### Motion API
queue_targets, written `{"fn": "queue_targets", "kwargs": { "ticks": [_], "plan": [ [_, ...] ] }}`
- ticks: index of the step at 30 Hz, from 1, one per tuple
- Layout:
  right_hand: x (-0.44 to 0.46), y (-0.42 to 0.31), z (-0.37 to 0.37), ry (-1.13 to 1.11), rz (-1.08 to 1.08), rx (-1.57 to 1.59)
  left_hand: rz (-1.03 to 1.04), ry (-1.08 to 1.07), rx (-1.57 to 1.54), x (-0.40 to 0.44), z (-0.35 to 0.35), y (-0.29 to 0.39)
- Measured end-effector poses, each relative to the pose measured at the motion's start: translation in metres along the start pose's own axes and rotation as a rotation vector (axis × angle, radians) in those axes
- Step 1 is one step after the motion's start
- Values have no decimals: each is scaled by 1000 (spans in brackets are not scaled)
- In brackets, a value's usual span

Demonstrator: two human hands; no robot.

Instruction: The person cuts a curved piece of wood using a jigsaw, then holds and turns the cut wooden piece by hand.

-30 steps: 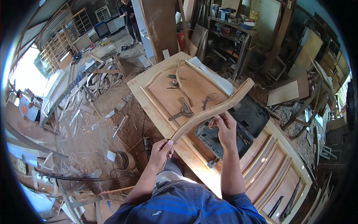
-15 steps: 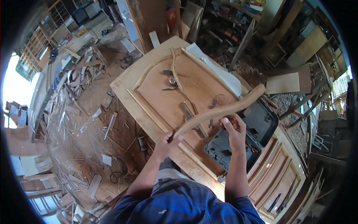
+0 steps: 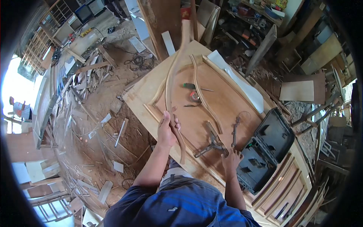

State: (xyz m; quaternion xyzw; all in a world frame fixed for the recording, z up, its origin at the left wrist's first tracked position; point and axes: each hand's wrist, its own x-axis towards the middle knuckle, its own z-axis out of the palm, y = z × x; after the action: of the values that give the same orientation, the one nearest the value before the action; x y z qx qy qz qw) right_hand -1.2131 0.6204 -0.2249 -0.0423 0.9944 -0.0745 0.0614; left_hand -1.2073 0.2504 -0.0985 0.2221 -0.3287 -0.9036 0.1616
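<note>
My left hand (image 3: 168,128) is wrapped round the lower part of a long curved wooden strip (image 3: 173,72), which stands up and away from me over the left side of a panelled wooden door (image 3: 215,79). At the near end of a dark metal and wood tool (image 3: 211,143) on the door, my right hand (image 3: 231,159) has curled fingers; whether it grips the tool is unclear. Beside that hand lies an open black case (image 3: 261,162). A thin curved moulding (image 3: 202,94), a green-handled screwdriver (image 3: 189,86) and a round red item (image 3: 194,96) rest on the panel.
Scrap wood (image 3: 87,75) and offcuts litter the floor at the left. A cluttered shelf (image 3: 261,17) stands at the back right. A person (image 3: 20,109) is at the far left, and another person's legs (image 3: 115,9) show at the top.
The curved strip has swung from lying across in front of me to pointing away at the left. My right hand has left it and moved down to the tool beside the case.
</note>
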Motion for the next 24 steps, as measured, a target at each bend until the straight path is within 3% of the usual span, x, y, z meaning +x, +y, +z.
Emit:
{"fn": "queue_targets", "kwargs": {
  "ticks": [15, 17, 19, 21, 24],
  "plan": [
    [28, 11, 16, -108, -74, 141, 4, -114, -242, 8, 17, 18],
    [35, -12, -10, -28, -49, 288, 35, -143, -251, 8, 25, 20],
    [42, -43, -59, -91, -127, 697, 53, -162, -263, 8, 32, 21],
    [40, -75, -108, -350, -188, 1172, 55, -177, -282, 5, 40, 21],
    [25, -106, -159, -564, -273, 1519, 50, -215, -302, 0, 48, 18]
  ]
}}
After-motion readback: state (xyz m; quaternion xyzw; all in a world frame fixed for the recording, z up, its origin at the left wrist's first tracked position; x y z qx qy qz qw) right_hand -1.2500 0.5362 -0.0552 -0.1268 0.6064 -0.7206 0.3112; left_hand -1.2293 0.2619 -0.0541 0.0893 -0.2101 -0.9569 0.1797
